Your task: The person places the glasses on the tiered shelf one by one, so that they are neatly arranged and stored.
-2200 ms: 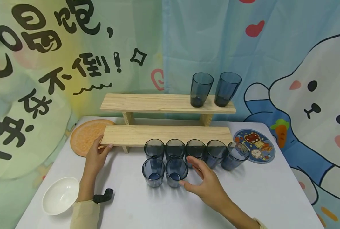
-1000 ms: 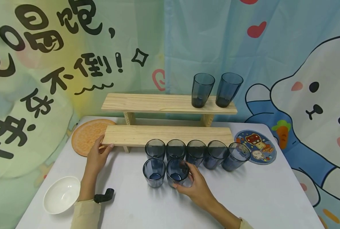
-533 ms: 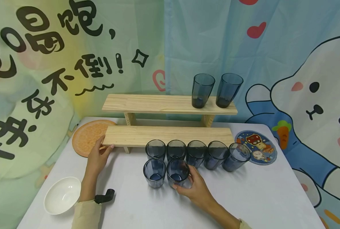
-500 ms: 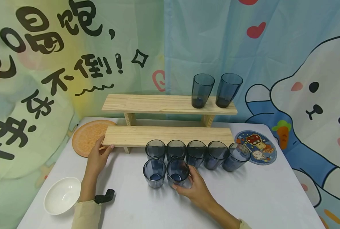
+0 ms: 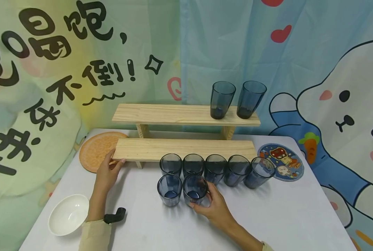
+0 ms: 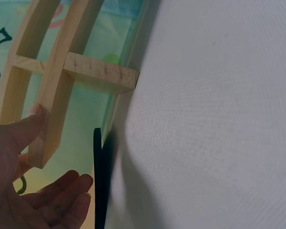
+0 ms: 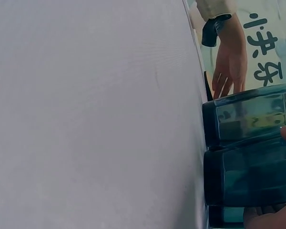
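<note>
Head view, right hand point(image 5: 216, 208) gripping upright glass point(image 5: 193, 190), mouth up, left hand point(image 5: 106, 173) pinching shelf point(image 5: 149, 149)

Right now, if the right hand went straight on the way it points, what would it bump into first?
The right hand already holds a front glass; pushed on, that would probably first meet the other front glass on its left, though a back-row glass lies close and depth is unclear.

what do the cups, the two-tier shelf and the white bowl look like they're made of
Cups: probably smooth blue-tinted glass, see-through with thick dark bases; clear plastic isn't ruled out.
Shelf: pale wood, matt and seemingly unpainted, with grain lines along the boards.
Bowl: likely glazed ceramic, smooth white with a soft sheen; plastic could look similar.
</note>
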Tool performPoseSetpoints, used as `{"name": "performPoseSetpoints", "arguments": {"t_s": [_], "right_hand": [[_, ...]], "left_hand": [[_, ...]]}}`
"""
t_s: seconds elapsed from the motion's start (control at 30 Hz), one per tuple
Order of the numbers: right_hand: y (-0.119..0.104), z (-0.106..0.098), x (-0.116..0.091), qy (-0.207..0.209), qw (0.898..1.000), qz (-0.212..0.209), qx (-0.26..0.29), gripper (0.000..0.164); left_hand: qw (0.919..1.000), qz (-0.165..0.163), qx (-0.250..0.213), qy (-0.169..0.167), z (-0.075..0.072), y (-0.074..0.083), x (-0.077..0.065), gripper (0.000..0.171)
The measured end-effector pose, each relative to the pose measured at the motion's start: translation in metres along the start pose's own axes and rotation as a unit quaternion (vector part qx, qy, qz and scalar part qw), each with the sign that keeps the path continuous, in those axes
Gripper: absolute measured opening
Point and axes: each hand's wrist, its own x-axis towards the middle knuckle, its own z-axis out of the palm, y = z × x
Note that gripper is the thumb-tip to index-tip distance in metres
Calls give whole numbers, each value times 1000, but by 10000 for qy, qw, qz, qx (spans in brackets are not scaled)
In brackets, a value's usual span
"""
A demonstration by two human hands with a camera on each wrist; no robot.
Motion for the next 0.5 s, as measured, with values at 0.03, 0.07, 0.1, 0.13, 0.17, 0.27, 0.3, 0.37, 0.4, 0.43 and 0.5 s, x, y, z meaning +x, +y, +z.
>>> {"name": "performPoseSetpoints", "arguments": {"t_s": [0.03,0.07,0.1,0.13,0.17,0.27,0.3,0.37,0.4,0.43,0.5], "right_hand": [[0,0,0,18,10000,-2,18,80],[0,0,0,27,10000,-9,38,80],[0,0,0,39,10000,-21,42,80],[0,1,-1,41,10000,-47,60,79],[0,1,-1,41,9999,-80,75,79],[0,0,-1,14,9998,-190,67,78],[0,0,-2,7,9997,-224,55,77],[-1,-1,-3,2,9997,-259,36,77],[-2,-2,-3,-4,9996,-276,31,76],[-3,-2,-3,-4,9996,-287,27,76],[-5,-3,-3,-12,9995,-302,38,77]], "left_hand": [[10000,-4,-14,-4,0,0,0,75],[10000,-11,-21,-5,0,0,0,75],[10000,-16,-28,-11,1,0,0,75],[10000,-17,-30,-18,1,0,0,75],[10000,-15,-28,-22,1,-1,0,75],[10000,-4,-33,-21,1,-1,0,74],[10000,0,-29,-23,1,-1,0,74],[10000,3,-20,-22,0,-1,0,74],[10000,0,-21,-27,0,-1,0,74],[10000,0,-15,-31,0,-1,0,74],[10000,-9,-14,-42,0,-1,0,75]]}}
